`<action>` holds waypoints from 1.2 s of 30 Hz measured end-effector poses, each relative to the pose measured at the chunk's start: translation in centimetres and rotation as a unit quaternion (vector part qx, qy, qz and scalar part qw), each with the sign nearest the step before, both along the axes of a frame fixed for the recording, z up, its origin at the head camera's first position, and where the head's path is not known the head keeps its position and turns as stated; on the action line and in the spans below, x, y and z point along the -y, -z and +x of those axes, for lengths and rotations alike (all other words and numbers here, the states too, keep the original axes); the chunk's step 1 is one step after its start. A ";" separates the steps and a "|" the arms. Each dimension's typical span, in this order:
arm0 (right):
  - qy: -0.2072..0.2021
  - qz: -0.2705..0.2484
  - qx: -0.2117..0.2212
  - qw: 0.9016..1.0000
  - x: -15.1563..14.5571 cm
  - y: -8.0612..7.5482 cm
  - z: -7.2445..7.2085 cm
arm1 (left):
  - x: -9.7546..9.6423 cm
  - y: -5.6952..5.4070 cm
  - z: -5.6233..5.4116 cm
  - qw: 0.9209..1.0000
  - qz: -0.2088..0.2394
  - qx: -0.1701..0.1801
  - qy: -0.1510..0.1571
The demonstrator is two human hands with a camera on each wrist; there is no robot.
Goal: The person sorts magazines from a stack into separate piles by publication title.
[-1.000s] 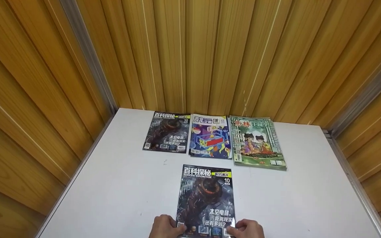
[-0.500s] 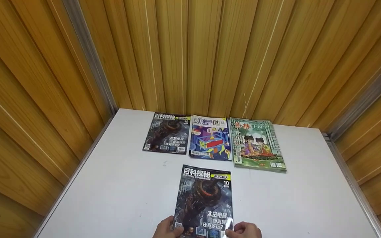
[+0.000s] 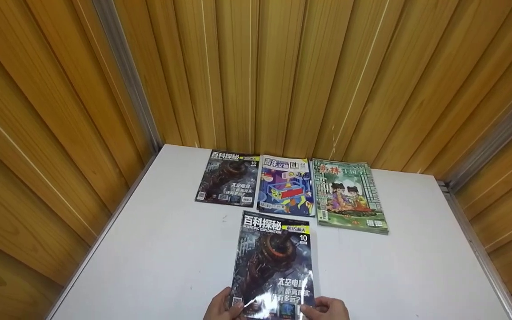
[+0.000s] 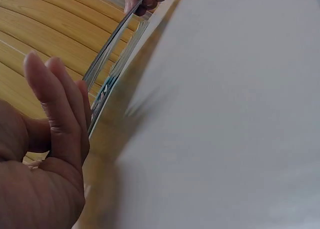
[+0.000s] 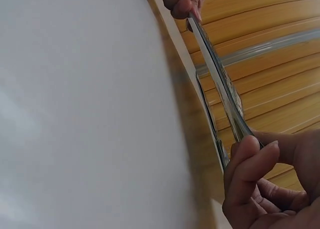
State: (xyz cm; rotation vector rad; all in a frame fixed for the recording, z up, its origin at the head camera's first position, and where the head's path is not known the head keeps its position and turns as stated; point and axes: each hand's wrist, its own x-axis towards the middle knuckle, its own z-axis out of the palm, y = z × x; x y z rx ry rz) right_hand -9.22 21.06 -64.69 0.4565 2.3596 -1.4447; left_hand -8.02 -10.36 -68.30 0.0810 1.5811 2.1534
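Both hands hold a dark glossy magazine [image 3: 274, 262] with white lettering and a yellow strip, low in the head view. My left hand [image 3: 221, 306] pinches its lower left edge, thumb on the cover. At the lower right edge my right hand [image 3: 328, 309] pinches it the same way. Seen edge-on in the right wrist view, the magazine [image 5: 220, 79] is off the table, with my right hand [image 5: 265, 184] at its near end. In the left wrist view, several fingers of my left hand [image 4: 55, 134] extend beneath it.
Along the back of the white table [image 3: 149, 262] lie a matching dark magazine [image 3: 227, 180], a purple-blue magazine [image 3: 286, 186] and a stack of green-covered magazines [image 3: 349, 195]. Wood-look panels [image 3: 256, 75] wall in the back and sides.
The held magazine's top edge has risen towards the back row, and more glare shows on its lower cover. Both hands keep their grip. The head view has shifted slightly.
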 end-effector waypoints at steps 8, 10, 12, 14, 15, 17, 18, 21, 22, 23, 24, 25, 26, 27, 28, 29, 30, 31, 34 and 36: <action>-0.003 -0.019 -0.043 0.999 1.0 -1.1 -0.8 | 0.2 -1.7 -0.1 0.998 -0.051 0.025 -0.040; 0.007 -0.023 -0.057 0.998 1.4 -1.4 -1.1 | 0.2 -2.1 -0.3 0.997 -0.057 0.033 -0.050; 0.015 -0.033 -0.071 0.997 1.8 -1.6 -1.4 | 0.3 -2.7 -0.7 0.995 -0.068 0.032 -0.062; 0.017 -0.043 -0.086 0.995 2.2 -1.8 -1.8 | 0.3 -3.2 -1.0 0.993 -0.087 0.025 -0.070; 0.016 -0.048 -0.094 0.994 2.4 -1.8 -2.0 | 0.4 -3.4 -1.3 0.992 -0.101 0.020 -0.073; 0.011 -0.051 -0.108 0.993 2.8 -2.0 -2.5 | 0.6 -3.8 -1.7 0.990 -0.122 0.013 -0.076; 0.009 -0.052 -0.114 0.992 3.0 -2.1 -2.7 | 0.8 -3.9 -2.0 0.988 -0.132 0.007 -0.076; 0.008 -0.049 -0.126 0.991 3.7 -2.5 -3.6 | 1.3 -4.3 -2.8 0.985 -0.153 -0.017 -0.075; 0.010 -0.047 -0.128 0.991 3.9 -2.7 -3.9 | 1.5 -4.4 -3.1 0.983 -0.163 -0.032 -0.074; 0.011 -0.045 -0.130 0.990 4.2 -2.8 -4.2 | 1.7 -4.5 -3.5 0.981 -0.174 -0.051 -0.074; 0.012 -0.042 -0.133 0.990 4.4 -3.0 -4.5 | 1.9 -4.6 -3.8 0.977 -0.185 -0.070 -0.075; 0.013 -0.039 -0.137 0.990 4.7 -3.1 -4.8 | 2.1 -4.8 -4.2 0.974 -0.195 -0.086 -0.075; 0.012 -0.035 -0.142 0.989 4.9 -3.2 -5.2 | 2.3 -4.9 -4.5 0.970 -0.207 -0.101 -0.077; 0.011 -0.030 -0.147 0.989 5.1 -3.3 -5.5 | 2.5 -5.1 -4.9 0.967 -0.217 -0.113 -0.078; 0.009 -0.024 -0.153 0.988 5.4 -3.4 -5.8 | 2.7 -5.2 -5.3 0.963 -0.226 -0.125 -0.079; 0.006 -0.019 -0.159 0.987 5.6 -3.4 -6.1 | 2.8 -5.3 -5.6 0.960 -0.232 -0.134 -0.080; 0.003 -0.014 -0.168 0.986 5.8 -3.4 -6.4 | 3.0 -5.4 -5.9 0.958 -0.237 -0.139 -0.082; -0.001 -0.008 -0.175 0.985 6.0 -3.4 -6.7 | 3.1 -5.5 -6.2 0.956 -0.242 -0.143 -0.084; -0.014 0.003 -0.196 0.980 6.6 -3.2 -7.6 | 3.5 -5.5 -6.9 0.950 -0.255 -0.157 -0.092; -0.022 0.005 -0.207 0.978 6.9 -3.1 -8.2 | 3.7 -5.5 -7.4 0.947 -0.259 -0.163 -0.098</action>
